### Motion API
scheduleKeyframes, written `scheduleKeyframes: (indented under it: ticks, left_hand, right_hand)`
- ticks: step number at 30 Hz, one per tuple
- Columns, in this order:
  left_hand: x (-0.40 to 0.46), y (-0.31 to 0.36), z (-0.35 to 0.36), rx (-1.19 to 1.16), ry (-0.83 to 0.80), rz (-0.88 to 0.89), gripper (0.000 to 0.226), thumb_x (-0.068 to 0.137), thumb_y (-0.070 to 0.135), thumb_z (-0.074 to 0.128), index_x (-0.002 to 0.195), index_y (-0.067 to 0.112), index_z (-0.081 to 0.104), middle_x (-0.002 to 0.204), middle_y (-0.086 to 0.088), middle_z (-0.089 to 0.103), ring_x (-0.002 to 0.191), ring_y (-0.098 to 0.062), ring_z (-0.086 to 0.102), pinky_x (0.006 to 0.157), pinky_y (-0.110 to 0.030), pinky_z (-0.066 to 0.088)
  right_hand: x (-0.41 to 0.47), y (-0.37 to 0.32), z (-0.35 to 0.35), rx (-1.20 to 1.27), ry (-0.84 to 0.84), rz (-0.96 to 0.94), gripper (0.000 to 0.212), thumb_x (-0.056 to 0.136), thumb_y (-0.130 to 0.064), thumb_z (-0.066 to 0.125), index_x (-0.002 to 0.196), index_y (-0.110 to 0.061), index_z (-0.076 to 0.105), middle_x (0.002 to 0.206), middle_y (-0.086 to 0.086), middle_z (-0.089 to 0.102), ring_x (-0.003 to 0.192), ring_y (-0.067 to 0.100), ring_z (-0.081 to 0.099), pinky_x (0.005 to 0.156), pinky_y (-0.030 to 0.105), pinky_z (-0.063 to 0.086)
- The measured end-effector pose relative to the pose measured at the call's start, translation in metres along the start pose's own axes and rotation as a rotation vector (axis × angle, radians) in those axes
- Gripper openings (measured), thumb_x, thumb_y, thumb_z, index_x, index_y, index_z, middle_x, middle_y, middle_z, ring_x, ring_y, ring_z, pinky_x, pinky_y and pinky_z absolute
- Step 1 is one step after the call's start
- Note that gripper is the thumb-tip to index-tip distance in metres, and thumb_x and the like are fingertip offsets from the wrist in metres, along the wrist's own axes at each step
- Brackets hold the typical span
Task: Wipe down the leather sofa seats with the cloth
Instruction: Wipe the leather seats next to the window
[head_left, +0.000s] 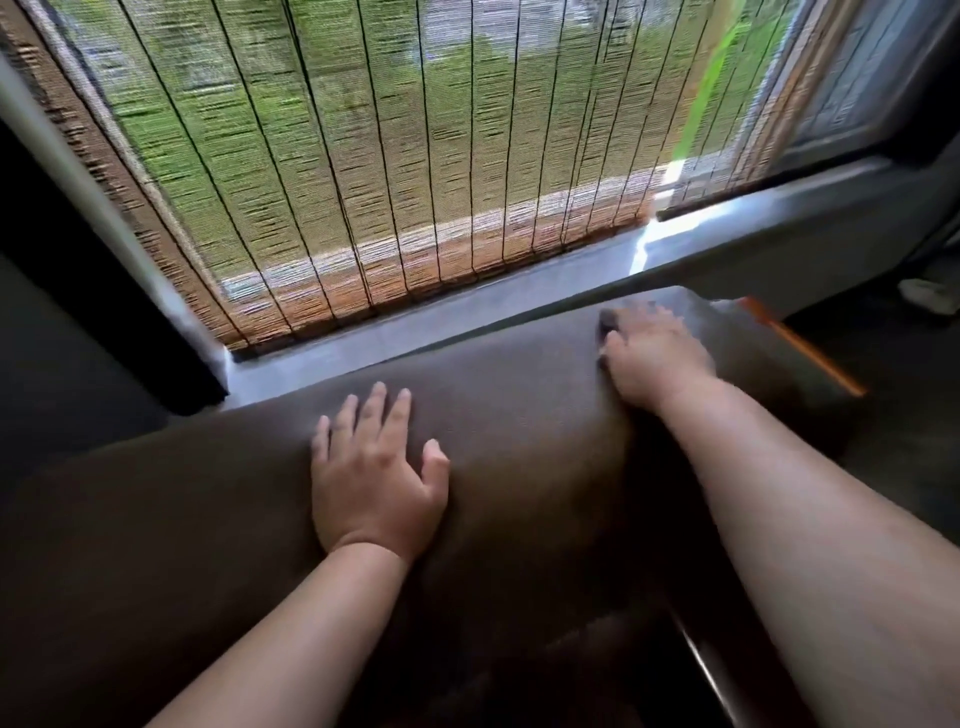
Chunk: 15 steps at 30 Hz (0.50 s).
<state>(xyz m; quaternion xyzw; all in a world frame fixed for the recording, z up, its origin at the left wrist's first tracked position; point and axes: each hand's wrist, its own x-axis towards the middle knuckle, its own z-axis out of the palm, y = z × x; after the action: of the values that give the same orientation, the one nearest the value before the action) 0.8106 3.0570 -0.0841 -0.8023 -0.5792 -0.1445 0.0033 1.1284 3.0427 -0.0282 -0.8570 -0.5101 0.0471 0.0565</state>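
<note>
The dark brown sofa (509, 415) fills the lower frame, its top edge running along a window sill. My left hand (376, 475) lies flat on the sofa's upper part with fingers spread and straight. My right hand (657, 356) is farther right near the sofa's top corner, blurred, pressing a small dark cloth (607, 325) against the surface. Only a dark bit of the cloth shows at the fingertips; the hand hides the remainder.
A woven bamboo blind (389, 156) hangs over the window right behind the sofa, above a grey sill (415, 327). An orange-edged object (800, 348) sticks out past the sofa's right end. Dark floor lies at right, with a pale item (930, 296) on it.
</note>
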Motion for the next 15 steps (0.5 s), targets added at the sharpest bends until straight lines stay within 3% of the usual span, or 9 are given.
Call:
scheduleKeyframes:
  ticks: [2, 4, 6, 7, 9, 13, 15]
  left_hand:
    - [0.000, 0.000, 0.000, 0.003, -0.009, -0.009, 0.074, 0.092, 0.058, 0.032, 0.157, 0.029, 0.049, 0.166, -0.001, 0.042, 0.154, -0.028, 0.033, 0.129, -0.050, 0.017]
    - [-0.002, 0.002, -0.002, -0.003, -0.017, 0.001, 0.075, 0.090, 0.057, 0.032, 0.156, 0.028, 0.050, 0.166, -0.002, 0.042, 0.154, -0.028, 0.033, 0.129, -0.050, 0.017]
    - [-0.001, 0.002, -0.003, -0.001, -0.005, 0.000, 0.075, 0.089, 0.057, 0.034, 0.155, 0.027, 0.053, 0.164, -0.003, 0.045, 0.153, -0.029, 0.036, 0.128, -0.050, 0.018]
    - [0.000, 0.002, -0.003, -0.003, -0.005, -0.003, 0.074, 0.089, 0.057, 0.034, 0.154, 0.027, 0.053, 0.164, -0.003, 0.045, 0.153, -0.029, 0.036, 0.128, -0.050, 0.018]
    - [0.000, 0.000, -0.002, -0.007, -0.008, -0.001, 0.073, 0.091, 0.057, 0.035, 0.156, 0.028, 0.051, 0.165, -0.001, 0.043, 0.153, -0.028, 0.034, 0.128, -0.049, 0.017]
    - [-0.001, -0.001, -0.002, -0.010, -0.001, 0.001, 0.072, 0.092, 0.057, 0.034, 0.157, 0.029, 0.049, 0.166, -0.001, 0.042, 0.154, -0.027, 0.033, 0.129, -0.049, 0.015]
    - [0.001, -0.002, -0.001, -0.020, 0.000, -0.006, 0.072, 0.092, 0.056, 0.034, 0.156, 0.028, 0.051, 0.164, -0.003, 0.045, 0.152, -0.029, 0.036, 0.128, -0.049, 0.017]
  right_hand:
    - [0.012, -0.025, -0.001, -0.025, -0.030, 0.020, 0.051, 0.107, -0.031, 0.034, 0.157, -0.018, 0.036, 0.166, 0.012, 0.031, 0.152, 0.033, 0.027, 0.126, 0.045, 0.019]
    - [-0.007, -0.077, 0.017, 0.005, -0.091, -0.276, 0.050, 0.105, -0.035, 0.035, 0.154, -0.024, 0.039, 0.166, 0.006, 0.033, 0.152, 0.028, 0.027, 0.124, 0.039, 0.018]
    - [-0.037, -0.110, 0.037, 0.014, -0.149, -0.573, 0.058, 0.102, -0.045, 0.032, 0.159, -0.036, 0.032, 0.171, -0.006, 0.023, 0.157, 0.018, 0.016, 0.125, 0.031, 0.006]
    - [-0.044, -0.107, 0.037, 0.023, -0.151, -0.629, 0.062, 0.100, -0.048, 0.030, 0.161, -0.039, 0.027, 0.172, -0.011, 0.019, 0.159, 0.014, 0.011, 0.125, 0.030, 0.001]
    - [-0.034, -0.065, 0.030, 0.054, -0.118, -0.500, 0.060, 0.103, -0.046, 0.031, 0.162, -0.037, 0.028, 0.172, -0.010, 0.019, 0.159, 0.013, 0.011, 0.128, 0.032, 0.003]
    - [-0.009, 0.039, 0.000, 0.065, 0.037, 0.026, 0.049, 0.105, -0.032, 0.037, 0.153, -0.025, 0.043, 0.164, 0.006, 0.036, 0.152, 0.029, 0.029, 0.127, 0.049, 0.020]
    - [-0.033, 0.020, 0.003, 0.062, 0.064, -0.028, 0.045, 0.101, -0.031, 0.037, 0.142, -0.022, 0.053, 0.156, 0.008, 0.044, 0.145, 0.034, 0.039, 0.121, 0.046, 0.027]
